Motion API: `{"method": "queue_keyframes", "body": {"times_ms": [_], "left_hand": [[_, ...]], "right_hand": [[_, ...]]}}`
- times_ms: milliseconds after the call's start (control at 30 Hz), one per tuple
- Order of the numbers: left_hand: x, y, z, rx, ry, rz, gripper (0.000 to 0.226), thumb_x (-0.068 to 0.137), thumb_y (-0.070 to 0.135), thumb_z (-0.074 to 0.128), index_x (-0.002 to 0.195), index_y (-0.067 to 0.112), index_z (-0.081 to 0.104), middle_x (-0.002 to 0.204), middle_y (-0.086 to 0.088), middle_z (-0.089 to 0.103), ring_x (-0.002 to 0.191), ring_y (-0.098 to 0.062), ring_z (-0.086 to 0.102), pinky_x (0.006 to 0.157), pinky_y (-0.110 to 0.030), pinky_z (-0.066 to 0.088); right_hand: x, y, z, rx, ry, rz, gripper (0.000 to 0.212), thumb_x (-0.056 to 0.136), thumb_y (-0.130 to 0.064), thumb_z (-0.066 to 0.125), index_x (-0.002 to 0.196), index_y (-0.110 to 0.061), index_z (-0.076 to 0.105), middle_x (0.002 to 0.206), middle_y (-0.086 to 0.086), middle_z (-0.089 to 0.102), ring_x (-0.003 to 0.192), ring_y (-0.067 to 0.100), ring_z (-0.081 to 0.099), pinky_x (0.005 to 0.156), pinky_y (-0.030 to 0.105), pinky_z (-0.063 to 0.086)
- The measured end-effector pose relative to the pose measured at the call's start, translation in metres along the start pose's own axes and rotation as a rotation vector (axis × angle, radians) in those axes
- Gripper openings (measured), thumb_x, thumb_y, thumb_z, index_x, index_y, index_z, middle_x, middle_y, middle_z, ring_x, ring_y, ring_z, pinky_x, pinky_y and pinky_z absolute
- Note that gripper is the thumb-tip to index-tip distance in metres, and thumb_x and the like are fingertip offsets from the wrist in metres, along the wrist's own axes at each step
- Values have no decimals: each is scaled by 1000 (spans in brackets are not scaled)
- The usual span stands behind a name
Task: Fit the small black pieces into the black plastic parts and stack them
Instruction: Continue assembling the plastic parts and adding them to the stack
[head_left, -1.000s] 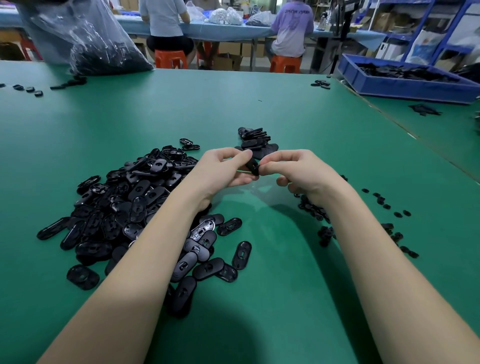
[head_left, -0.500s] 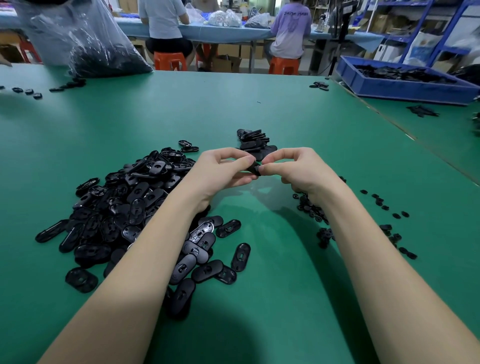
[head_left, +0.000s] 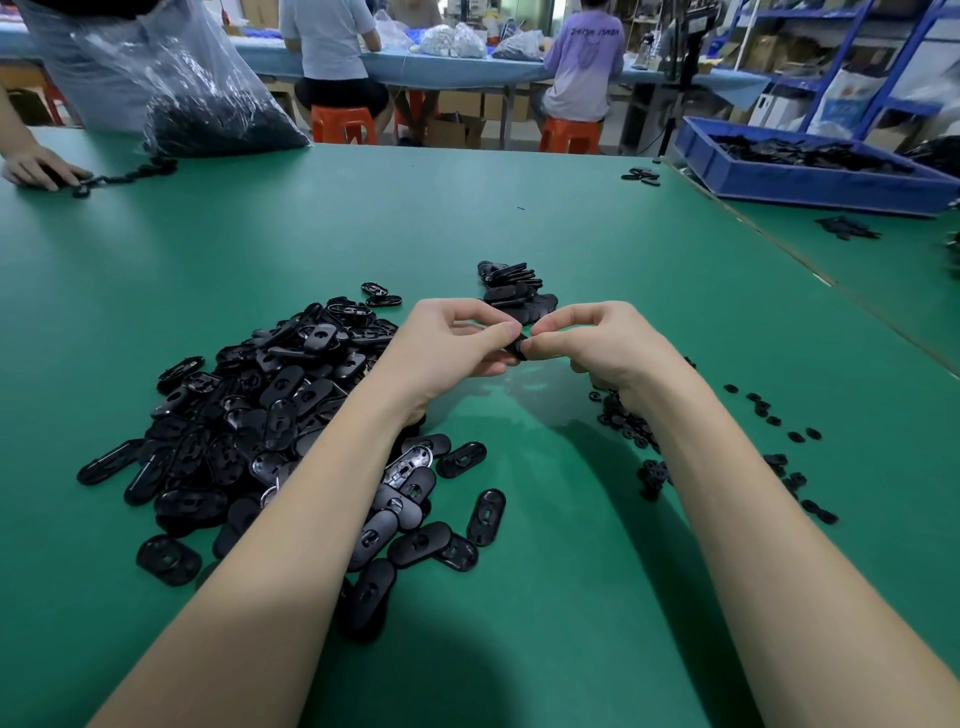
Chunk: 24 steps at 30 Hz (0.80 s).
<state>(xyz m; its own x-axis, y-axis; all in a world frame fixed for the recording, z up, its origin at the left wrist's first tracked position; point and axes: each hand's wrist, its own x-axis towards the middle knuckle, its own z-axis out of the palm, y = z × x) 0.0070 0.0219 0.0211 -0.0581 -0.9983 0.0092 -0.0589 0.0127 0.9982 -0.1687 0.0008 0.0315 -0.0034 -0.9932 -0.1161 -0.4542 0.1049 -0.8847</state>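
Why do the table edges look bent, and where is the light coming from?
Head view: the wide-angle lens bows the green table and stretches the forearms; shadows lie beneath the left hand and right hand, suggesting overhead light; glare glints on the plastic bag.

The bench (head_left: 519, 218) has a smooth, matt green top. The black plastic parts (head_left: 270, 415) shine glossily. The bag (head_left: 197, 93), upper left, is clear crinkled plastic.

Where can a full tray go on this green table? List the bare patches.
Bare: the wide stretch beyond the stack of finished parts, toward the plastic bag; and the near strip between the forearms. Crowded: the heap of black plastic parts left, small black pieces right.
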Motion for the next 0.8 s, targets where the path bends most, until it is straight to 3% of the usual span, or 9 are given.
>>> {"method": "queue_keyframes", "body": {"times_ms": [67, 200, 267, 467, 600, 800], "left_hand": [[0, 0, 0, -4, 6, -3, 7, 92, 13, 71, 94, 6, 73, 91, -19, 76, 86, -27, 76, 74, -24, 61], [-1, -1, 0, -80, 18, -37, 7, 95, 10, 67, 99, 6, 71, 92, -19, 76, 82, -24, 76, 70, -21, 60], [-1, -1, -2, -97, 16, -55, 9, 96, 9, 64, 102, 10, 72, 95, -16, 77, 83, -22, 76, 70, -21, 60], [1, -1, -5, -51, -30, -108, 18, 88, -6, 64, 99, 6, 70, 80, -15, 71, 74, -19, 64, 75, -20, 59], [1, -2, -4, -46, -4, -111, 17, 87, -9, 64, 95, 5, 68, 78, -17, 69, 70, -20, 62, 71, -20, 58], [2, -1, -4, -41, 8, -117, 16, 86, -8, 67, 93, 6, 70, 79, -17, 70, 70, -19, 65, 73, -21, 59]], "right_hand": [[-1, -1, 0, 2, 9, -1, 20, 69, -32, 91, 74, -26, 73, 46, -16, 48, 39, 3, 36, 36, 14, 27], [-3, 0, 0, -84, 30, -41, 23, 71, -46, 89, 81, -30, 75, 70, -13, 61, 54, 0, 46, 52, 21, 33], [-4, 2, -1, -35, -9, -49, 24, 73, -48, 88, 83, -30, 76, 76, -9, 65, 51, 2, 45, 48, 17, 32], [-6, 5, 3, 43, -71, -102, 20, 73, -46, 88, 76, -30, 76, 76, -7, 76, 57, 12, 35, 42, 15, 30], [-2, 5, 6, -6, -86, -135, 14, 75, -43, 86, 74, -35, 76, 66, -9, 61, 52, 10, 36, 48, 21, 29], [2, 7, 7, -11, -74, -146, 11, 76, -34, 84, 74, -28, 76, 60, -12, 57, 45, 5, 35, 43, 15, 27]]}}
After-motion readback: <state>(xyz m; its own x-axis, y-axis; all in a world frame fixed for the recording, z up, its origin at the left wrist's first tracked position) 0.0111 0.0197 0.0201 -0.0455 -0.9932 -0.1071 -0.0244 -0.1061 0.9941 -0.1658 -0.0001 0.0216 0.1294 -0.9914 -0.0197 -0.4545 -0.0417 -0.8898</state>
